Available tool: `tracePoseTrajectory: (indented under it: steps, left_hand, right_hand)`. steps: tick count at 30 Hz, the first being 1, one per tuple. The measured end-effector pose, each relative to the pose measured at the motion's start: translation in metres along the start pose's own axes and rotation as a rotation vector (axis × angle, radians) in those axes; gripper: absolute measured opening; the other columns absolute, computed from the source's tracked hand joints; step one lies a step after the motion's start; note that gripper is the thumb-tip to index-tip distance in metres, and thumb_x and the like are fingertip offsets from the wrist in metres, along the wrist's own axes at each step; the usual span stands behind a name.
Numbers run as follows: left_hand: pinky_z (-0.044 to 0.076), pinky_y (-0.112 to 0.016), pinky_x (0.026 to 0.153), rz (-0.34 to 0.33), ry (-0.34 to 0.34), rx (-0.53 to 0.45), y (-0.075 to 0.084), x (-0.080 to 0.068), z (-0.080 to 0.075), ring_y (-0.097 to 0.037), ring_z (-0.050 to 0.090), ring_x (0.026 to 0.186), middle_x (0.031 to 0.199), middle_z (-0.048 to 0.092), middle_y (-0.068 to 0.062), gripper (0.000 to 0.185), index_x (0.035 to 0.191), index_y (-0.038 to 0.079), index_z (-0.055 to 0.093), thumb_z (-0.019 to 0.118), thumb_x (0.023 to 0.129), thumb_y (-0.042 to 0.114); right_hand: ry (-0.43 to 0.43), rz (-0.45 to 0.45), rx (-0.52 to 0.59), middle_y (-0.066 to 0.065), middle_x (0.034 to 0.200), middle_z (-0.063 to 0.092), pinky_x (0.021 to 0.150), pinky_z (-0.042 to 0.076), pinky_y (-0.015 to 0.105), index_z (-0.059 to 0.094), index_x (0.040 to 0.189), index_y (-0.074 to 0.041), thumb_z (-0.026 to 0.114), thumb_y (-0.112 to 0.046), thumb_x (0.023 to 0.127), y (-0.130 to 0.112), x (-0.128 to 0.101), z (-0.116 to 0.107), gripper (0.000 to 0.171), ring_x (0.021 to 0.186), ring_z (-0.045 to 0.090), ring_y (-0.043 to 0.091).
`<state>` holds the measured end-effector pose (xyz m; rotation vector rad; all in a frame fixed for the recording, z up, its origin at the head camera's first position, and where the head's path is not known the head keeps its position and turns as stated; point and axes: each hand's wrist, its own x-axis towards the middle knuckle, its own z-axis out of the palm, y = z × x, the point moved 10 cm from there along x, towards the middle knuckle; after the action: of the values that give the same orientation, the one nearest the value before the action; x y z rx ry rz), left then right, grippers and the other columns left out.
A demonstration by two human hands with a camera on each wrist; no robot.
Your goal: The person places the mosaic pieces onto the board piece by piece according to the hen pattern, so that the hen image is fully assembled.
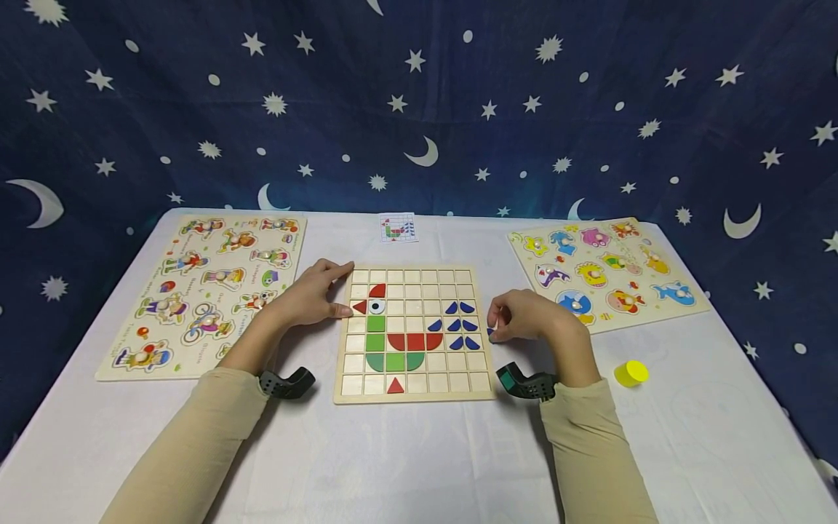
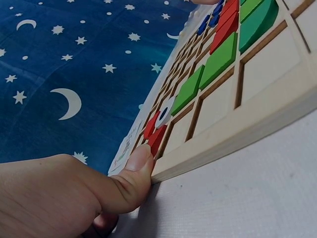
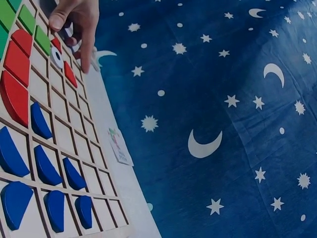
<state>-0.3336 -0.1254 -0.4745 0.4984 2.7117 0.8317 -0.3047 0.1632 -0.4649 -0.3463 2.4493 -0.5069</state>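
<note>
A square wooden grid board (image 1: 348,371) lies in the middle, with red, green and blue pieces and a round eye piece (image 1: 376,306) in its cells. My left hand (image 1: 310,295) rests at the board's left edge, thumb on the rim beside a red triangle (image 1: 360,307), index finger stretched toward the far corner. At the right rim, my right hand (image 1: 524,314) pinches a small blue piece (image 1: 490,331), mostly hidden by its fingers. Several blue pieces (image 3: 47,166) fill cells on the board's right side. The right wrist view shows the left hand (image 3: 81,22) across the board.
A small picture card (image 1: 397,228) lies behind the board, showing a similar coloured pattern. A knob puzzle of figures (image 1: 196,291) lies at left, and a sea-animal puzzle (image 1: 605,269) at right. A yellow cylinder (image 1: 631,373) sits right of the right forearm. A starry cloth (image 1: 419,109) hangs behind.
</note>
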Motion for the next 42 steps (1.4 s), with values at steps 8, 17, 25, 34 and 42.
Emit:
tracePoseTrajectory:
  steps: [8, 17, 25, 34, 42]
  left_hand:
    - [0.031, -0.052, 0.107, -0.002, 0.007, 0.005, -0.0005, 0.0005, -0.0032, -0.035, 0.041, 0.121, 0.132, 0.042, -0.022, 0.09, 0.148, 0.003, 0.031, 0.079, 0.075, 0.024]
    - [0.031, -0.051, 0.108, -0.004, 0.008, 0.009, -0.0011, -0.0004, -0.0017, -0.034, 0.041, 0.121, 0.13, 0.043, -0.021, 0.09, 0.147, 0.002, 0.032, 0.08, 0.075, 0.024]
    - [0.03, -0.051, 0.109, -0.007, 0.006, 0.015, 0.0001, -0.0006, -0.0033, -0.035, 0.041, 0.122, 0.131, 0.043, -0.021, 0.09, 0.147, 0.003, 0.032, 0.08, 0.075, 0.025]
    - [0.03, -0.051, 0.109, -0.014, 0.01, 0.004, -0.0024, -0.0031, -0.0032, -0.034, 0.041, 0.122, 0.131, 0.043, -0.021, 0.09, 0.147, 0.003, 0.032, 0.08, 0.075, 0.026]
    - [0.031, -0.05, 0.109, -0.004, 0.009, -0.008, 0.0, -0.002, 0.0001, -0.033, 0.041, 0.121, 0.131, 0.043, -0.02, 0.089, 0.147, 0.004, 0.032, 0.08, 0.075, 0.026]
  right_hand:
    - [0.009, -0.005, -0.013, 0.0, 0.07, 0.052, 0.062, 0.038, 0.027, 0.064, 0.084, -0.01, 0.073, -0.01, 0.077, -0.0032, 0.0016, -0.0012, 0.011, 0.067, 0.049, 0.014]
    - [-0.009, -0.015, -0.04, 0.001, 0.075, 0.053, 0.064, 0.038, 0.027, 0.064, 0.084, -0.011, 0.069, -0.006, 0.078, -0.005, 0.0043, 0.0038, 0.009, 0.071, 0.049, 0.015]
    - [-0.007, -0.037, -0.027, 0.001, 0.074, 0.052, 0.064, 0.038, 0.028, 0.064, 0.082, -0.011, 0.069, -0.006, 0.077, -0.0055, 0.0046, 0.003, 0.009, 0.072, 0.049, 0.015]
    - [0.001, -0.068, 0.02, 0.001, 0.076, 0.053, 0.066, 0.038, 0.028, 0.063, 0.084, -0.011, 0.067, -0.004, 0.077, -0.0059, 0.0043, 0.003, 0.011, 0.073, 0.049, 0.015]
    - [0.022, -0.08, 0.008, 0.001, 0.075, 0.051, 0.066, 0.037, 0.028, 0.06, 0.084, -0.01, 0.066, -0.006, 0.078, -0.0032, 0.0041, 0.0025, 0.01, 0.073, 0.048, 0.015]
